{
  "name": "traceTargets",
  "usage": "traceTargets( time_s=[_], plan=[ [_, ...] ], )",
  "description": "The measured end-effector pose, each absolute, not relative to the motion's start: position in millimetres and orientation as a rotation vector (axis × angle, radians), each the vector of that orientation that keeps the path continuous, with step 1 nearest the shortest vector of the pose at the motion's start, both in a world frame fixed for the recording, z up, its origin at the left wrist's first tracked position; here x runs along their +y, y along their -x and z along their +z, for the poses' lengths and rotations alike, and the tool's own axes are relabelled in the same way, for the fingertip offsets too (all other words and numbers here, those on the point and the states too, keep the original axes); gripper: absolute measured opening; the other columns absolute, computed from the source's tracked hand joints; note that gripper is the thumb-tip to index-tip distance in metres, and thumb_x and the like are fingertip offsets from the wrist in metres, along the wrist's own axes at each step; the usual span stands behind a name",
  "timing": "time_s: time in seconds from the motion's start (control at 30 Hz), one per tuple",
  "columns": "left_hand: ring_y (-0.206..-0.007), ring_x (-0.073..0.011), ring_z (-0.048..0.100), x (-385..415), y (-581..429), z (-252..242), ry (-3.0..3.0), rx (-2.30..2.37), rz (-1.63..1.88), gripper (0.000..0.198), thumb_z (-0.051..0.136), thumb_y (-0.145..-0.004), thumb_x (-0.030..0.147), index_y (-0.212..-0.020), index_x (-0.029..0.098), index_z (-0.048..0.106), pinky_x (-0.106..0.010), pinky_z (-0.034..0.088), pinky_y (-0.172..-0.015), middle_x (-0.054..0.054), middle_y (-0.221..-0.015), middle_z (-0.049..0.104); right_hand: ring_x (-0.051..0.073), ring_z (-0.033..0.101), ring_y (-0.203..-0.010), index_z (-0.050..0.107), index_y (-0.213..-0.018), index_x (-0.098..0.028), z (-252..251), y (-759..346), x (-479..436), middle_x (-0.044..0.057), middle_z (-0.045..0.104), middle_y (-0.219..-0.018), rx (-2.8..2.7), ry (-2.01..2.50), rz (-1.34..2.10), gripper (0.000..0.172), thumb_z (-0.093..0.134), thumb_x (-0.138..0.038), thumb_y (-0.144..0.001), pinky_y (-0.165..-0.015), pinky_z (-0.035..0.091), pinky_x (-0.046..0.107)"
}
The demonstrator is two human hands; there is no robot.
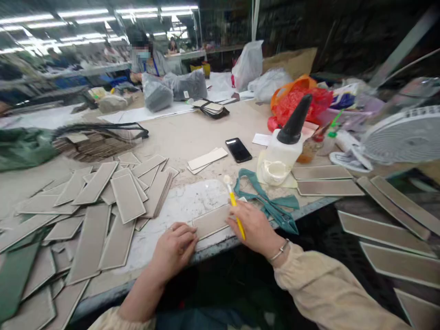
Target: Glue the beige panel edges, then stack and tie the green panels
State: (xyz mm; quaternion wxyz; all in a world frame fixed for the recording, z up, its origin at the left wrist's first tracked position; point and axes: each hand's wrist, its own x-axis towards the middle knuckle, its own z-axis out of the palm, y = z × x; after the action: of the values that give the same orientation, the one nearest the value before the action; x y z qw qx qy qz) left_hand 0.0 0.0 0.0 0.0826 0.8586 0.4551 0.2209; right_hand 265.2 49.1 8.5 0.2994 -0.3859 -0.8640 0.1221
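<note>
Worktable (185, 133) runs wide, loose heap of beige panels (89, 243) on its left side. White bottle (283, 151) with black cone top at right, teal cloth strip (256, 190) just beside it. Left hand (176, 247): fingers curled together at near panel's (211, 222) left end, can't tell if gripping. Panel lies flat at table's front edge, between hands. Right hand (252, 224) pinches yellow brush (233, 199), pale tip up.

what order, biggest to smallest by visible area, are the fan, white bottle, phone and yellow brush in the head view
1. Fan
2. White bottle
3. Phone and yellow brush: too close to rank; phone wider, brush longer
</note>
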Motion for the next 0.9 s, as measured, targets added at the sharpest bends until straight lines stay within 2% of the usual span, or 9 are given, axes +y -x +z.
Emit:
traceTargets(
  time_s=[0.1,0.2,0.33,0.73,0.9],
  plan=[
    [-0.085,-0.0175,0.059,1,-1,0,-2.56,1.359,0.672,0.015,0.054,-0.088,0.017,-0.079,0.02,0.066,-0.034,0.049,-0.08,-0.003,-0.09,0.07,0.026,0.047,-0.127,0.055,-0.103,-0.016,-2,-247,34,0.015,0.061,-0.12,-2.437,0.885,0.408,0.018,0.054,-0.03,-0.091,-0.108,0.038,0.042],
    [-0.086,-0.0175,0.059,1,-2,0,-2.543,1.377,0.665,0.016,0.054,-0.088,0.017,-0.077,0.02,0.066,-0.034,0.049,-0.08,-0.003,-0.091,0.07,0.027,0.043,-0.131,0.053,-0.108,-0.018,-9,-238,26,0.014,0.056,-0.13,-2.505,0.865,0.463,0.026,0.058,-0.035,-0.088,-0.111,0.033,0.046],
    [-0.087,-0.0178,0.059,1,-3,1,-2.524,1.398,0.65,0.017,0.054,-0.088,0.018,-0.075,0.02,0.065,-0.033,0.049,-0.08,-0.004,-0.091,0.07,0.027,0.043,-0.132,0.051,-0.112,-0.019,-12,-243,25,0.015,0.057,-0.128,-2.497,0.913,0.508,0.035,0.061,-0.039,-0.086,-0.112,0.032,0.048],
    [-0.085,-0.0189,0.059,3,-7,4,-2.412,1.474,0.595,0.021,0.051,-0.088,0.022,-0.073,0.02,0.065,-0.034,0.048,-0.079,-0.005,-0.087,0.069,0.03,0.042,-0.132,0.053,-0.11,-0.014,-16,-281,40,0.023,0.054,-0.131,-2.421,1.212,0.275,0.032,0.059,-0.035,-0.087,-0.109,0.038,0.048],
    [-0.078,-0.0174,0.059,6,-12,3,-2.219,1.644,0.606,0.021,0.051,-0.089,0.027,-0.074,0.019,0.064,-0.03,0.048,-0.073,-0.005,-0.079,0.064,0.031,0.045,-0.13,0.053,-0.108,-0.015,-15,-282,42,0.023,0.058,-0.126,-2.441,1.23,0.209,0.03,0.058,-0.036,-0.088,-0.107,0.041,0.048]
  ],
)
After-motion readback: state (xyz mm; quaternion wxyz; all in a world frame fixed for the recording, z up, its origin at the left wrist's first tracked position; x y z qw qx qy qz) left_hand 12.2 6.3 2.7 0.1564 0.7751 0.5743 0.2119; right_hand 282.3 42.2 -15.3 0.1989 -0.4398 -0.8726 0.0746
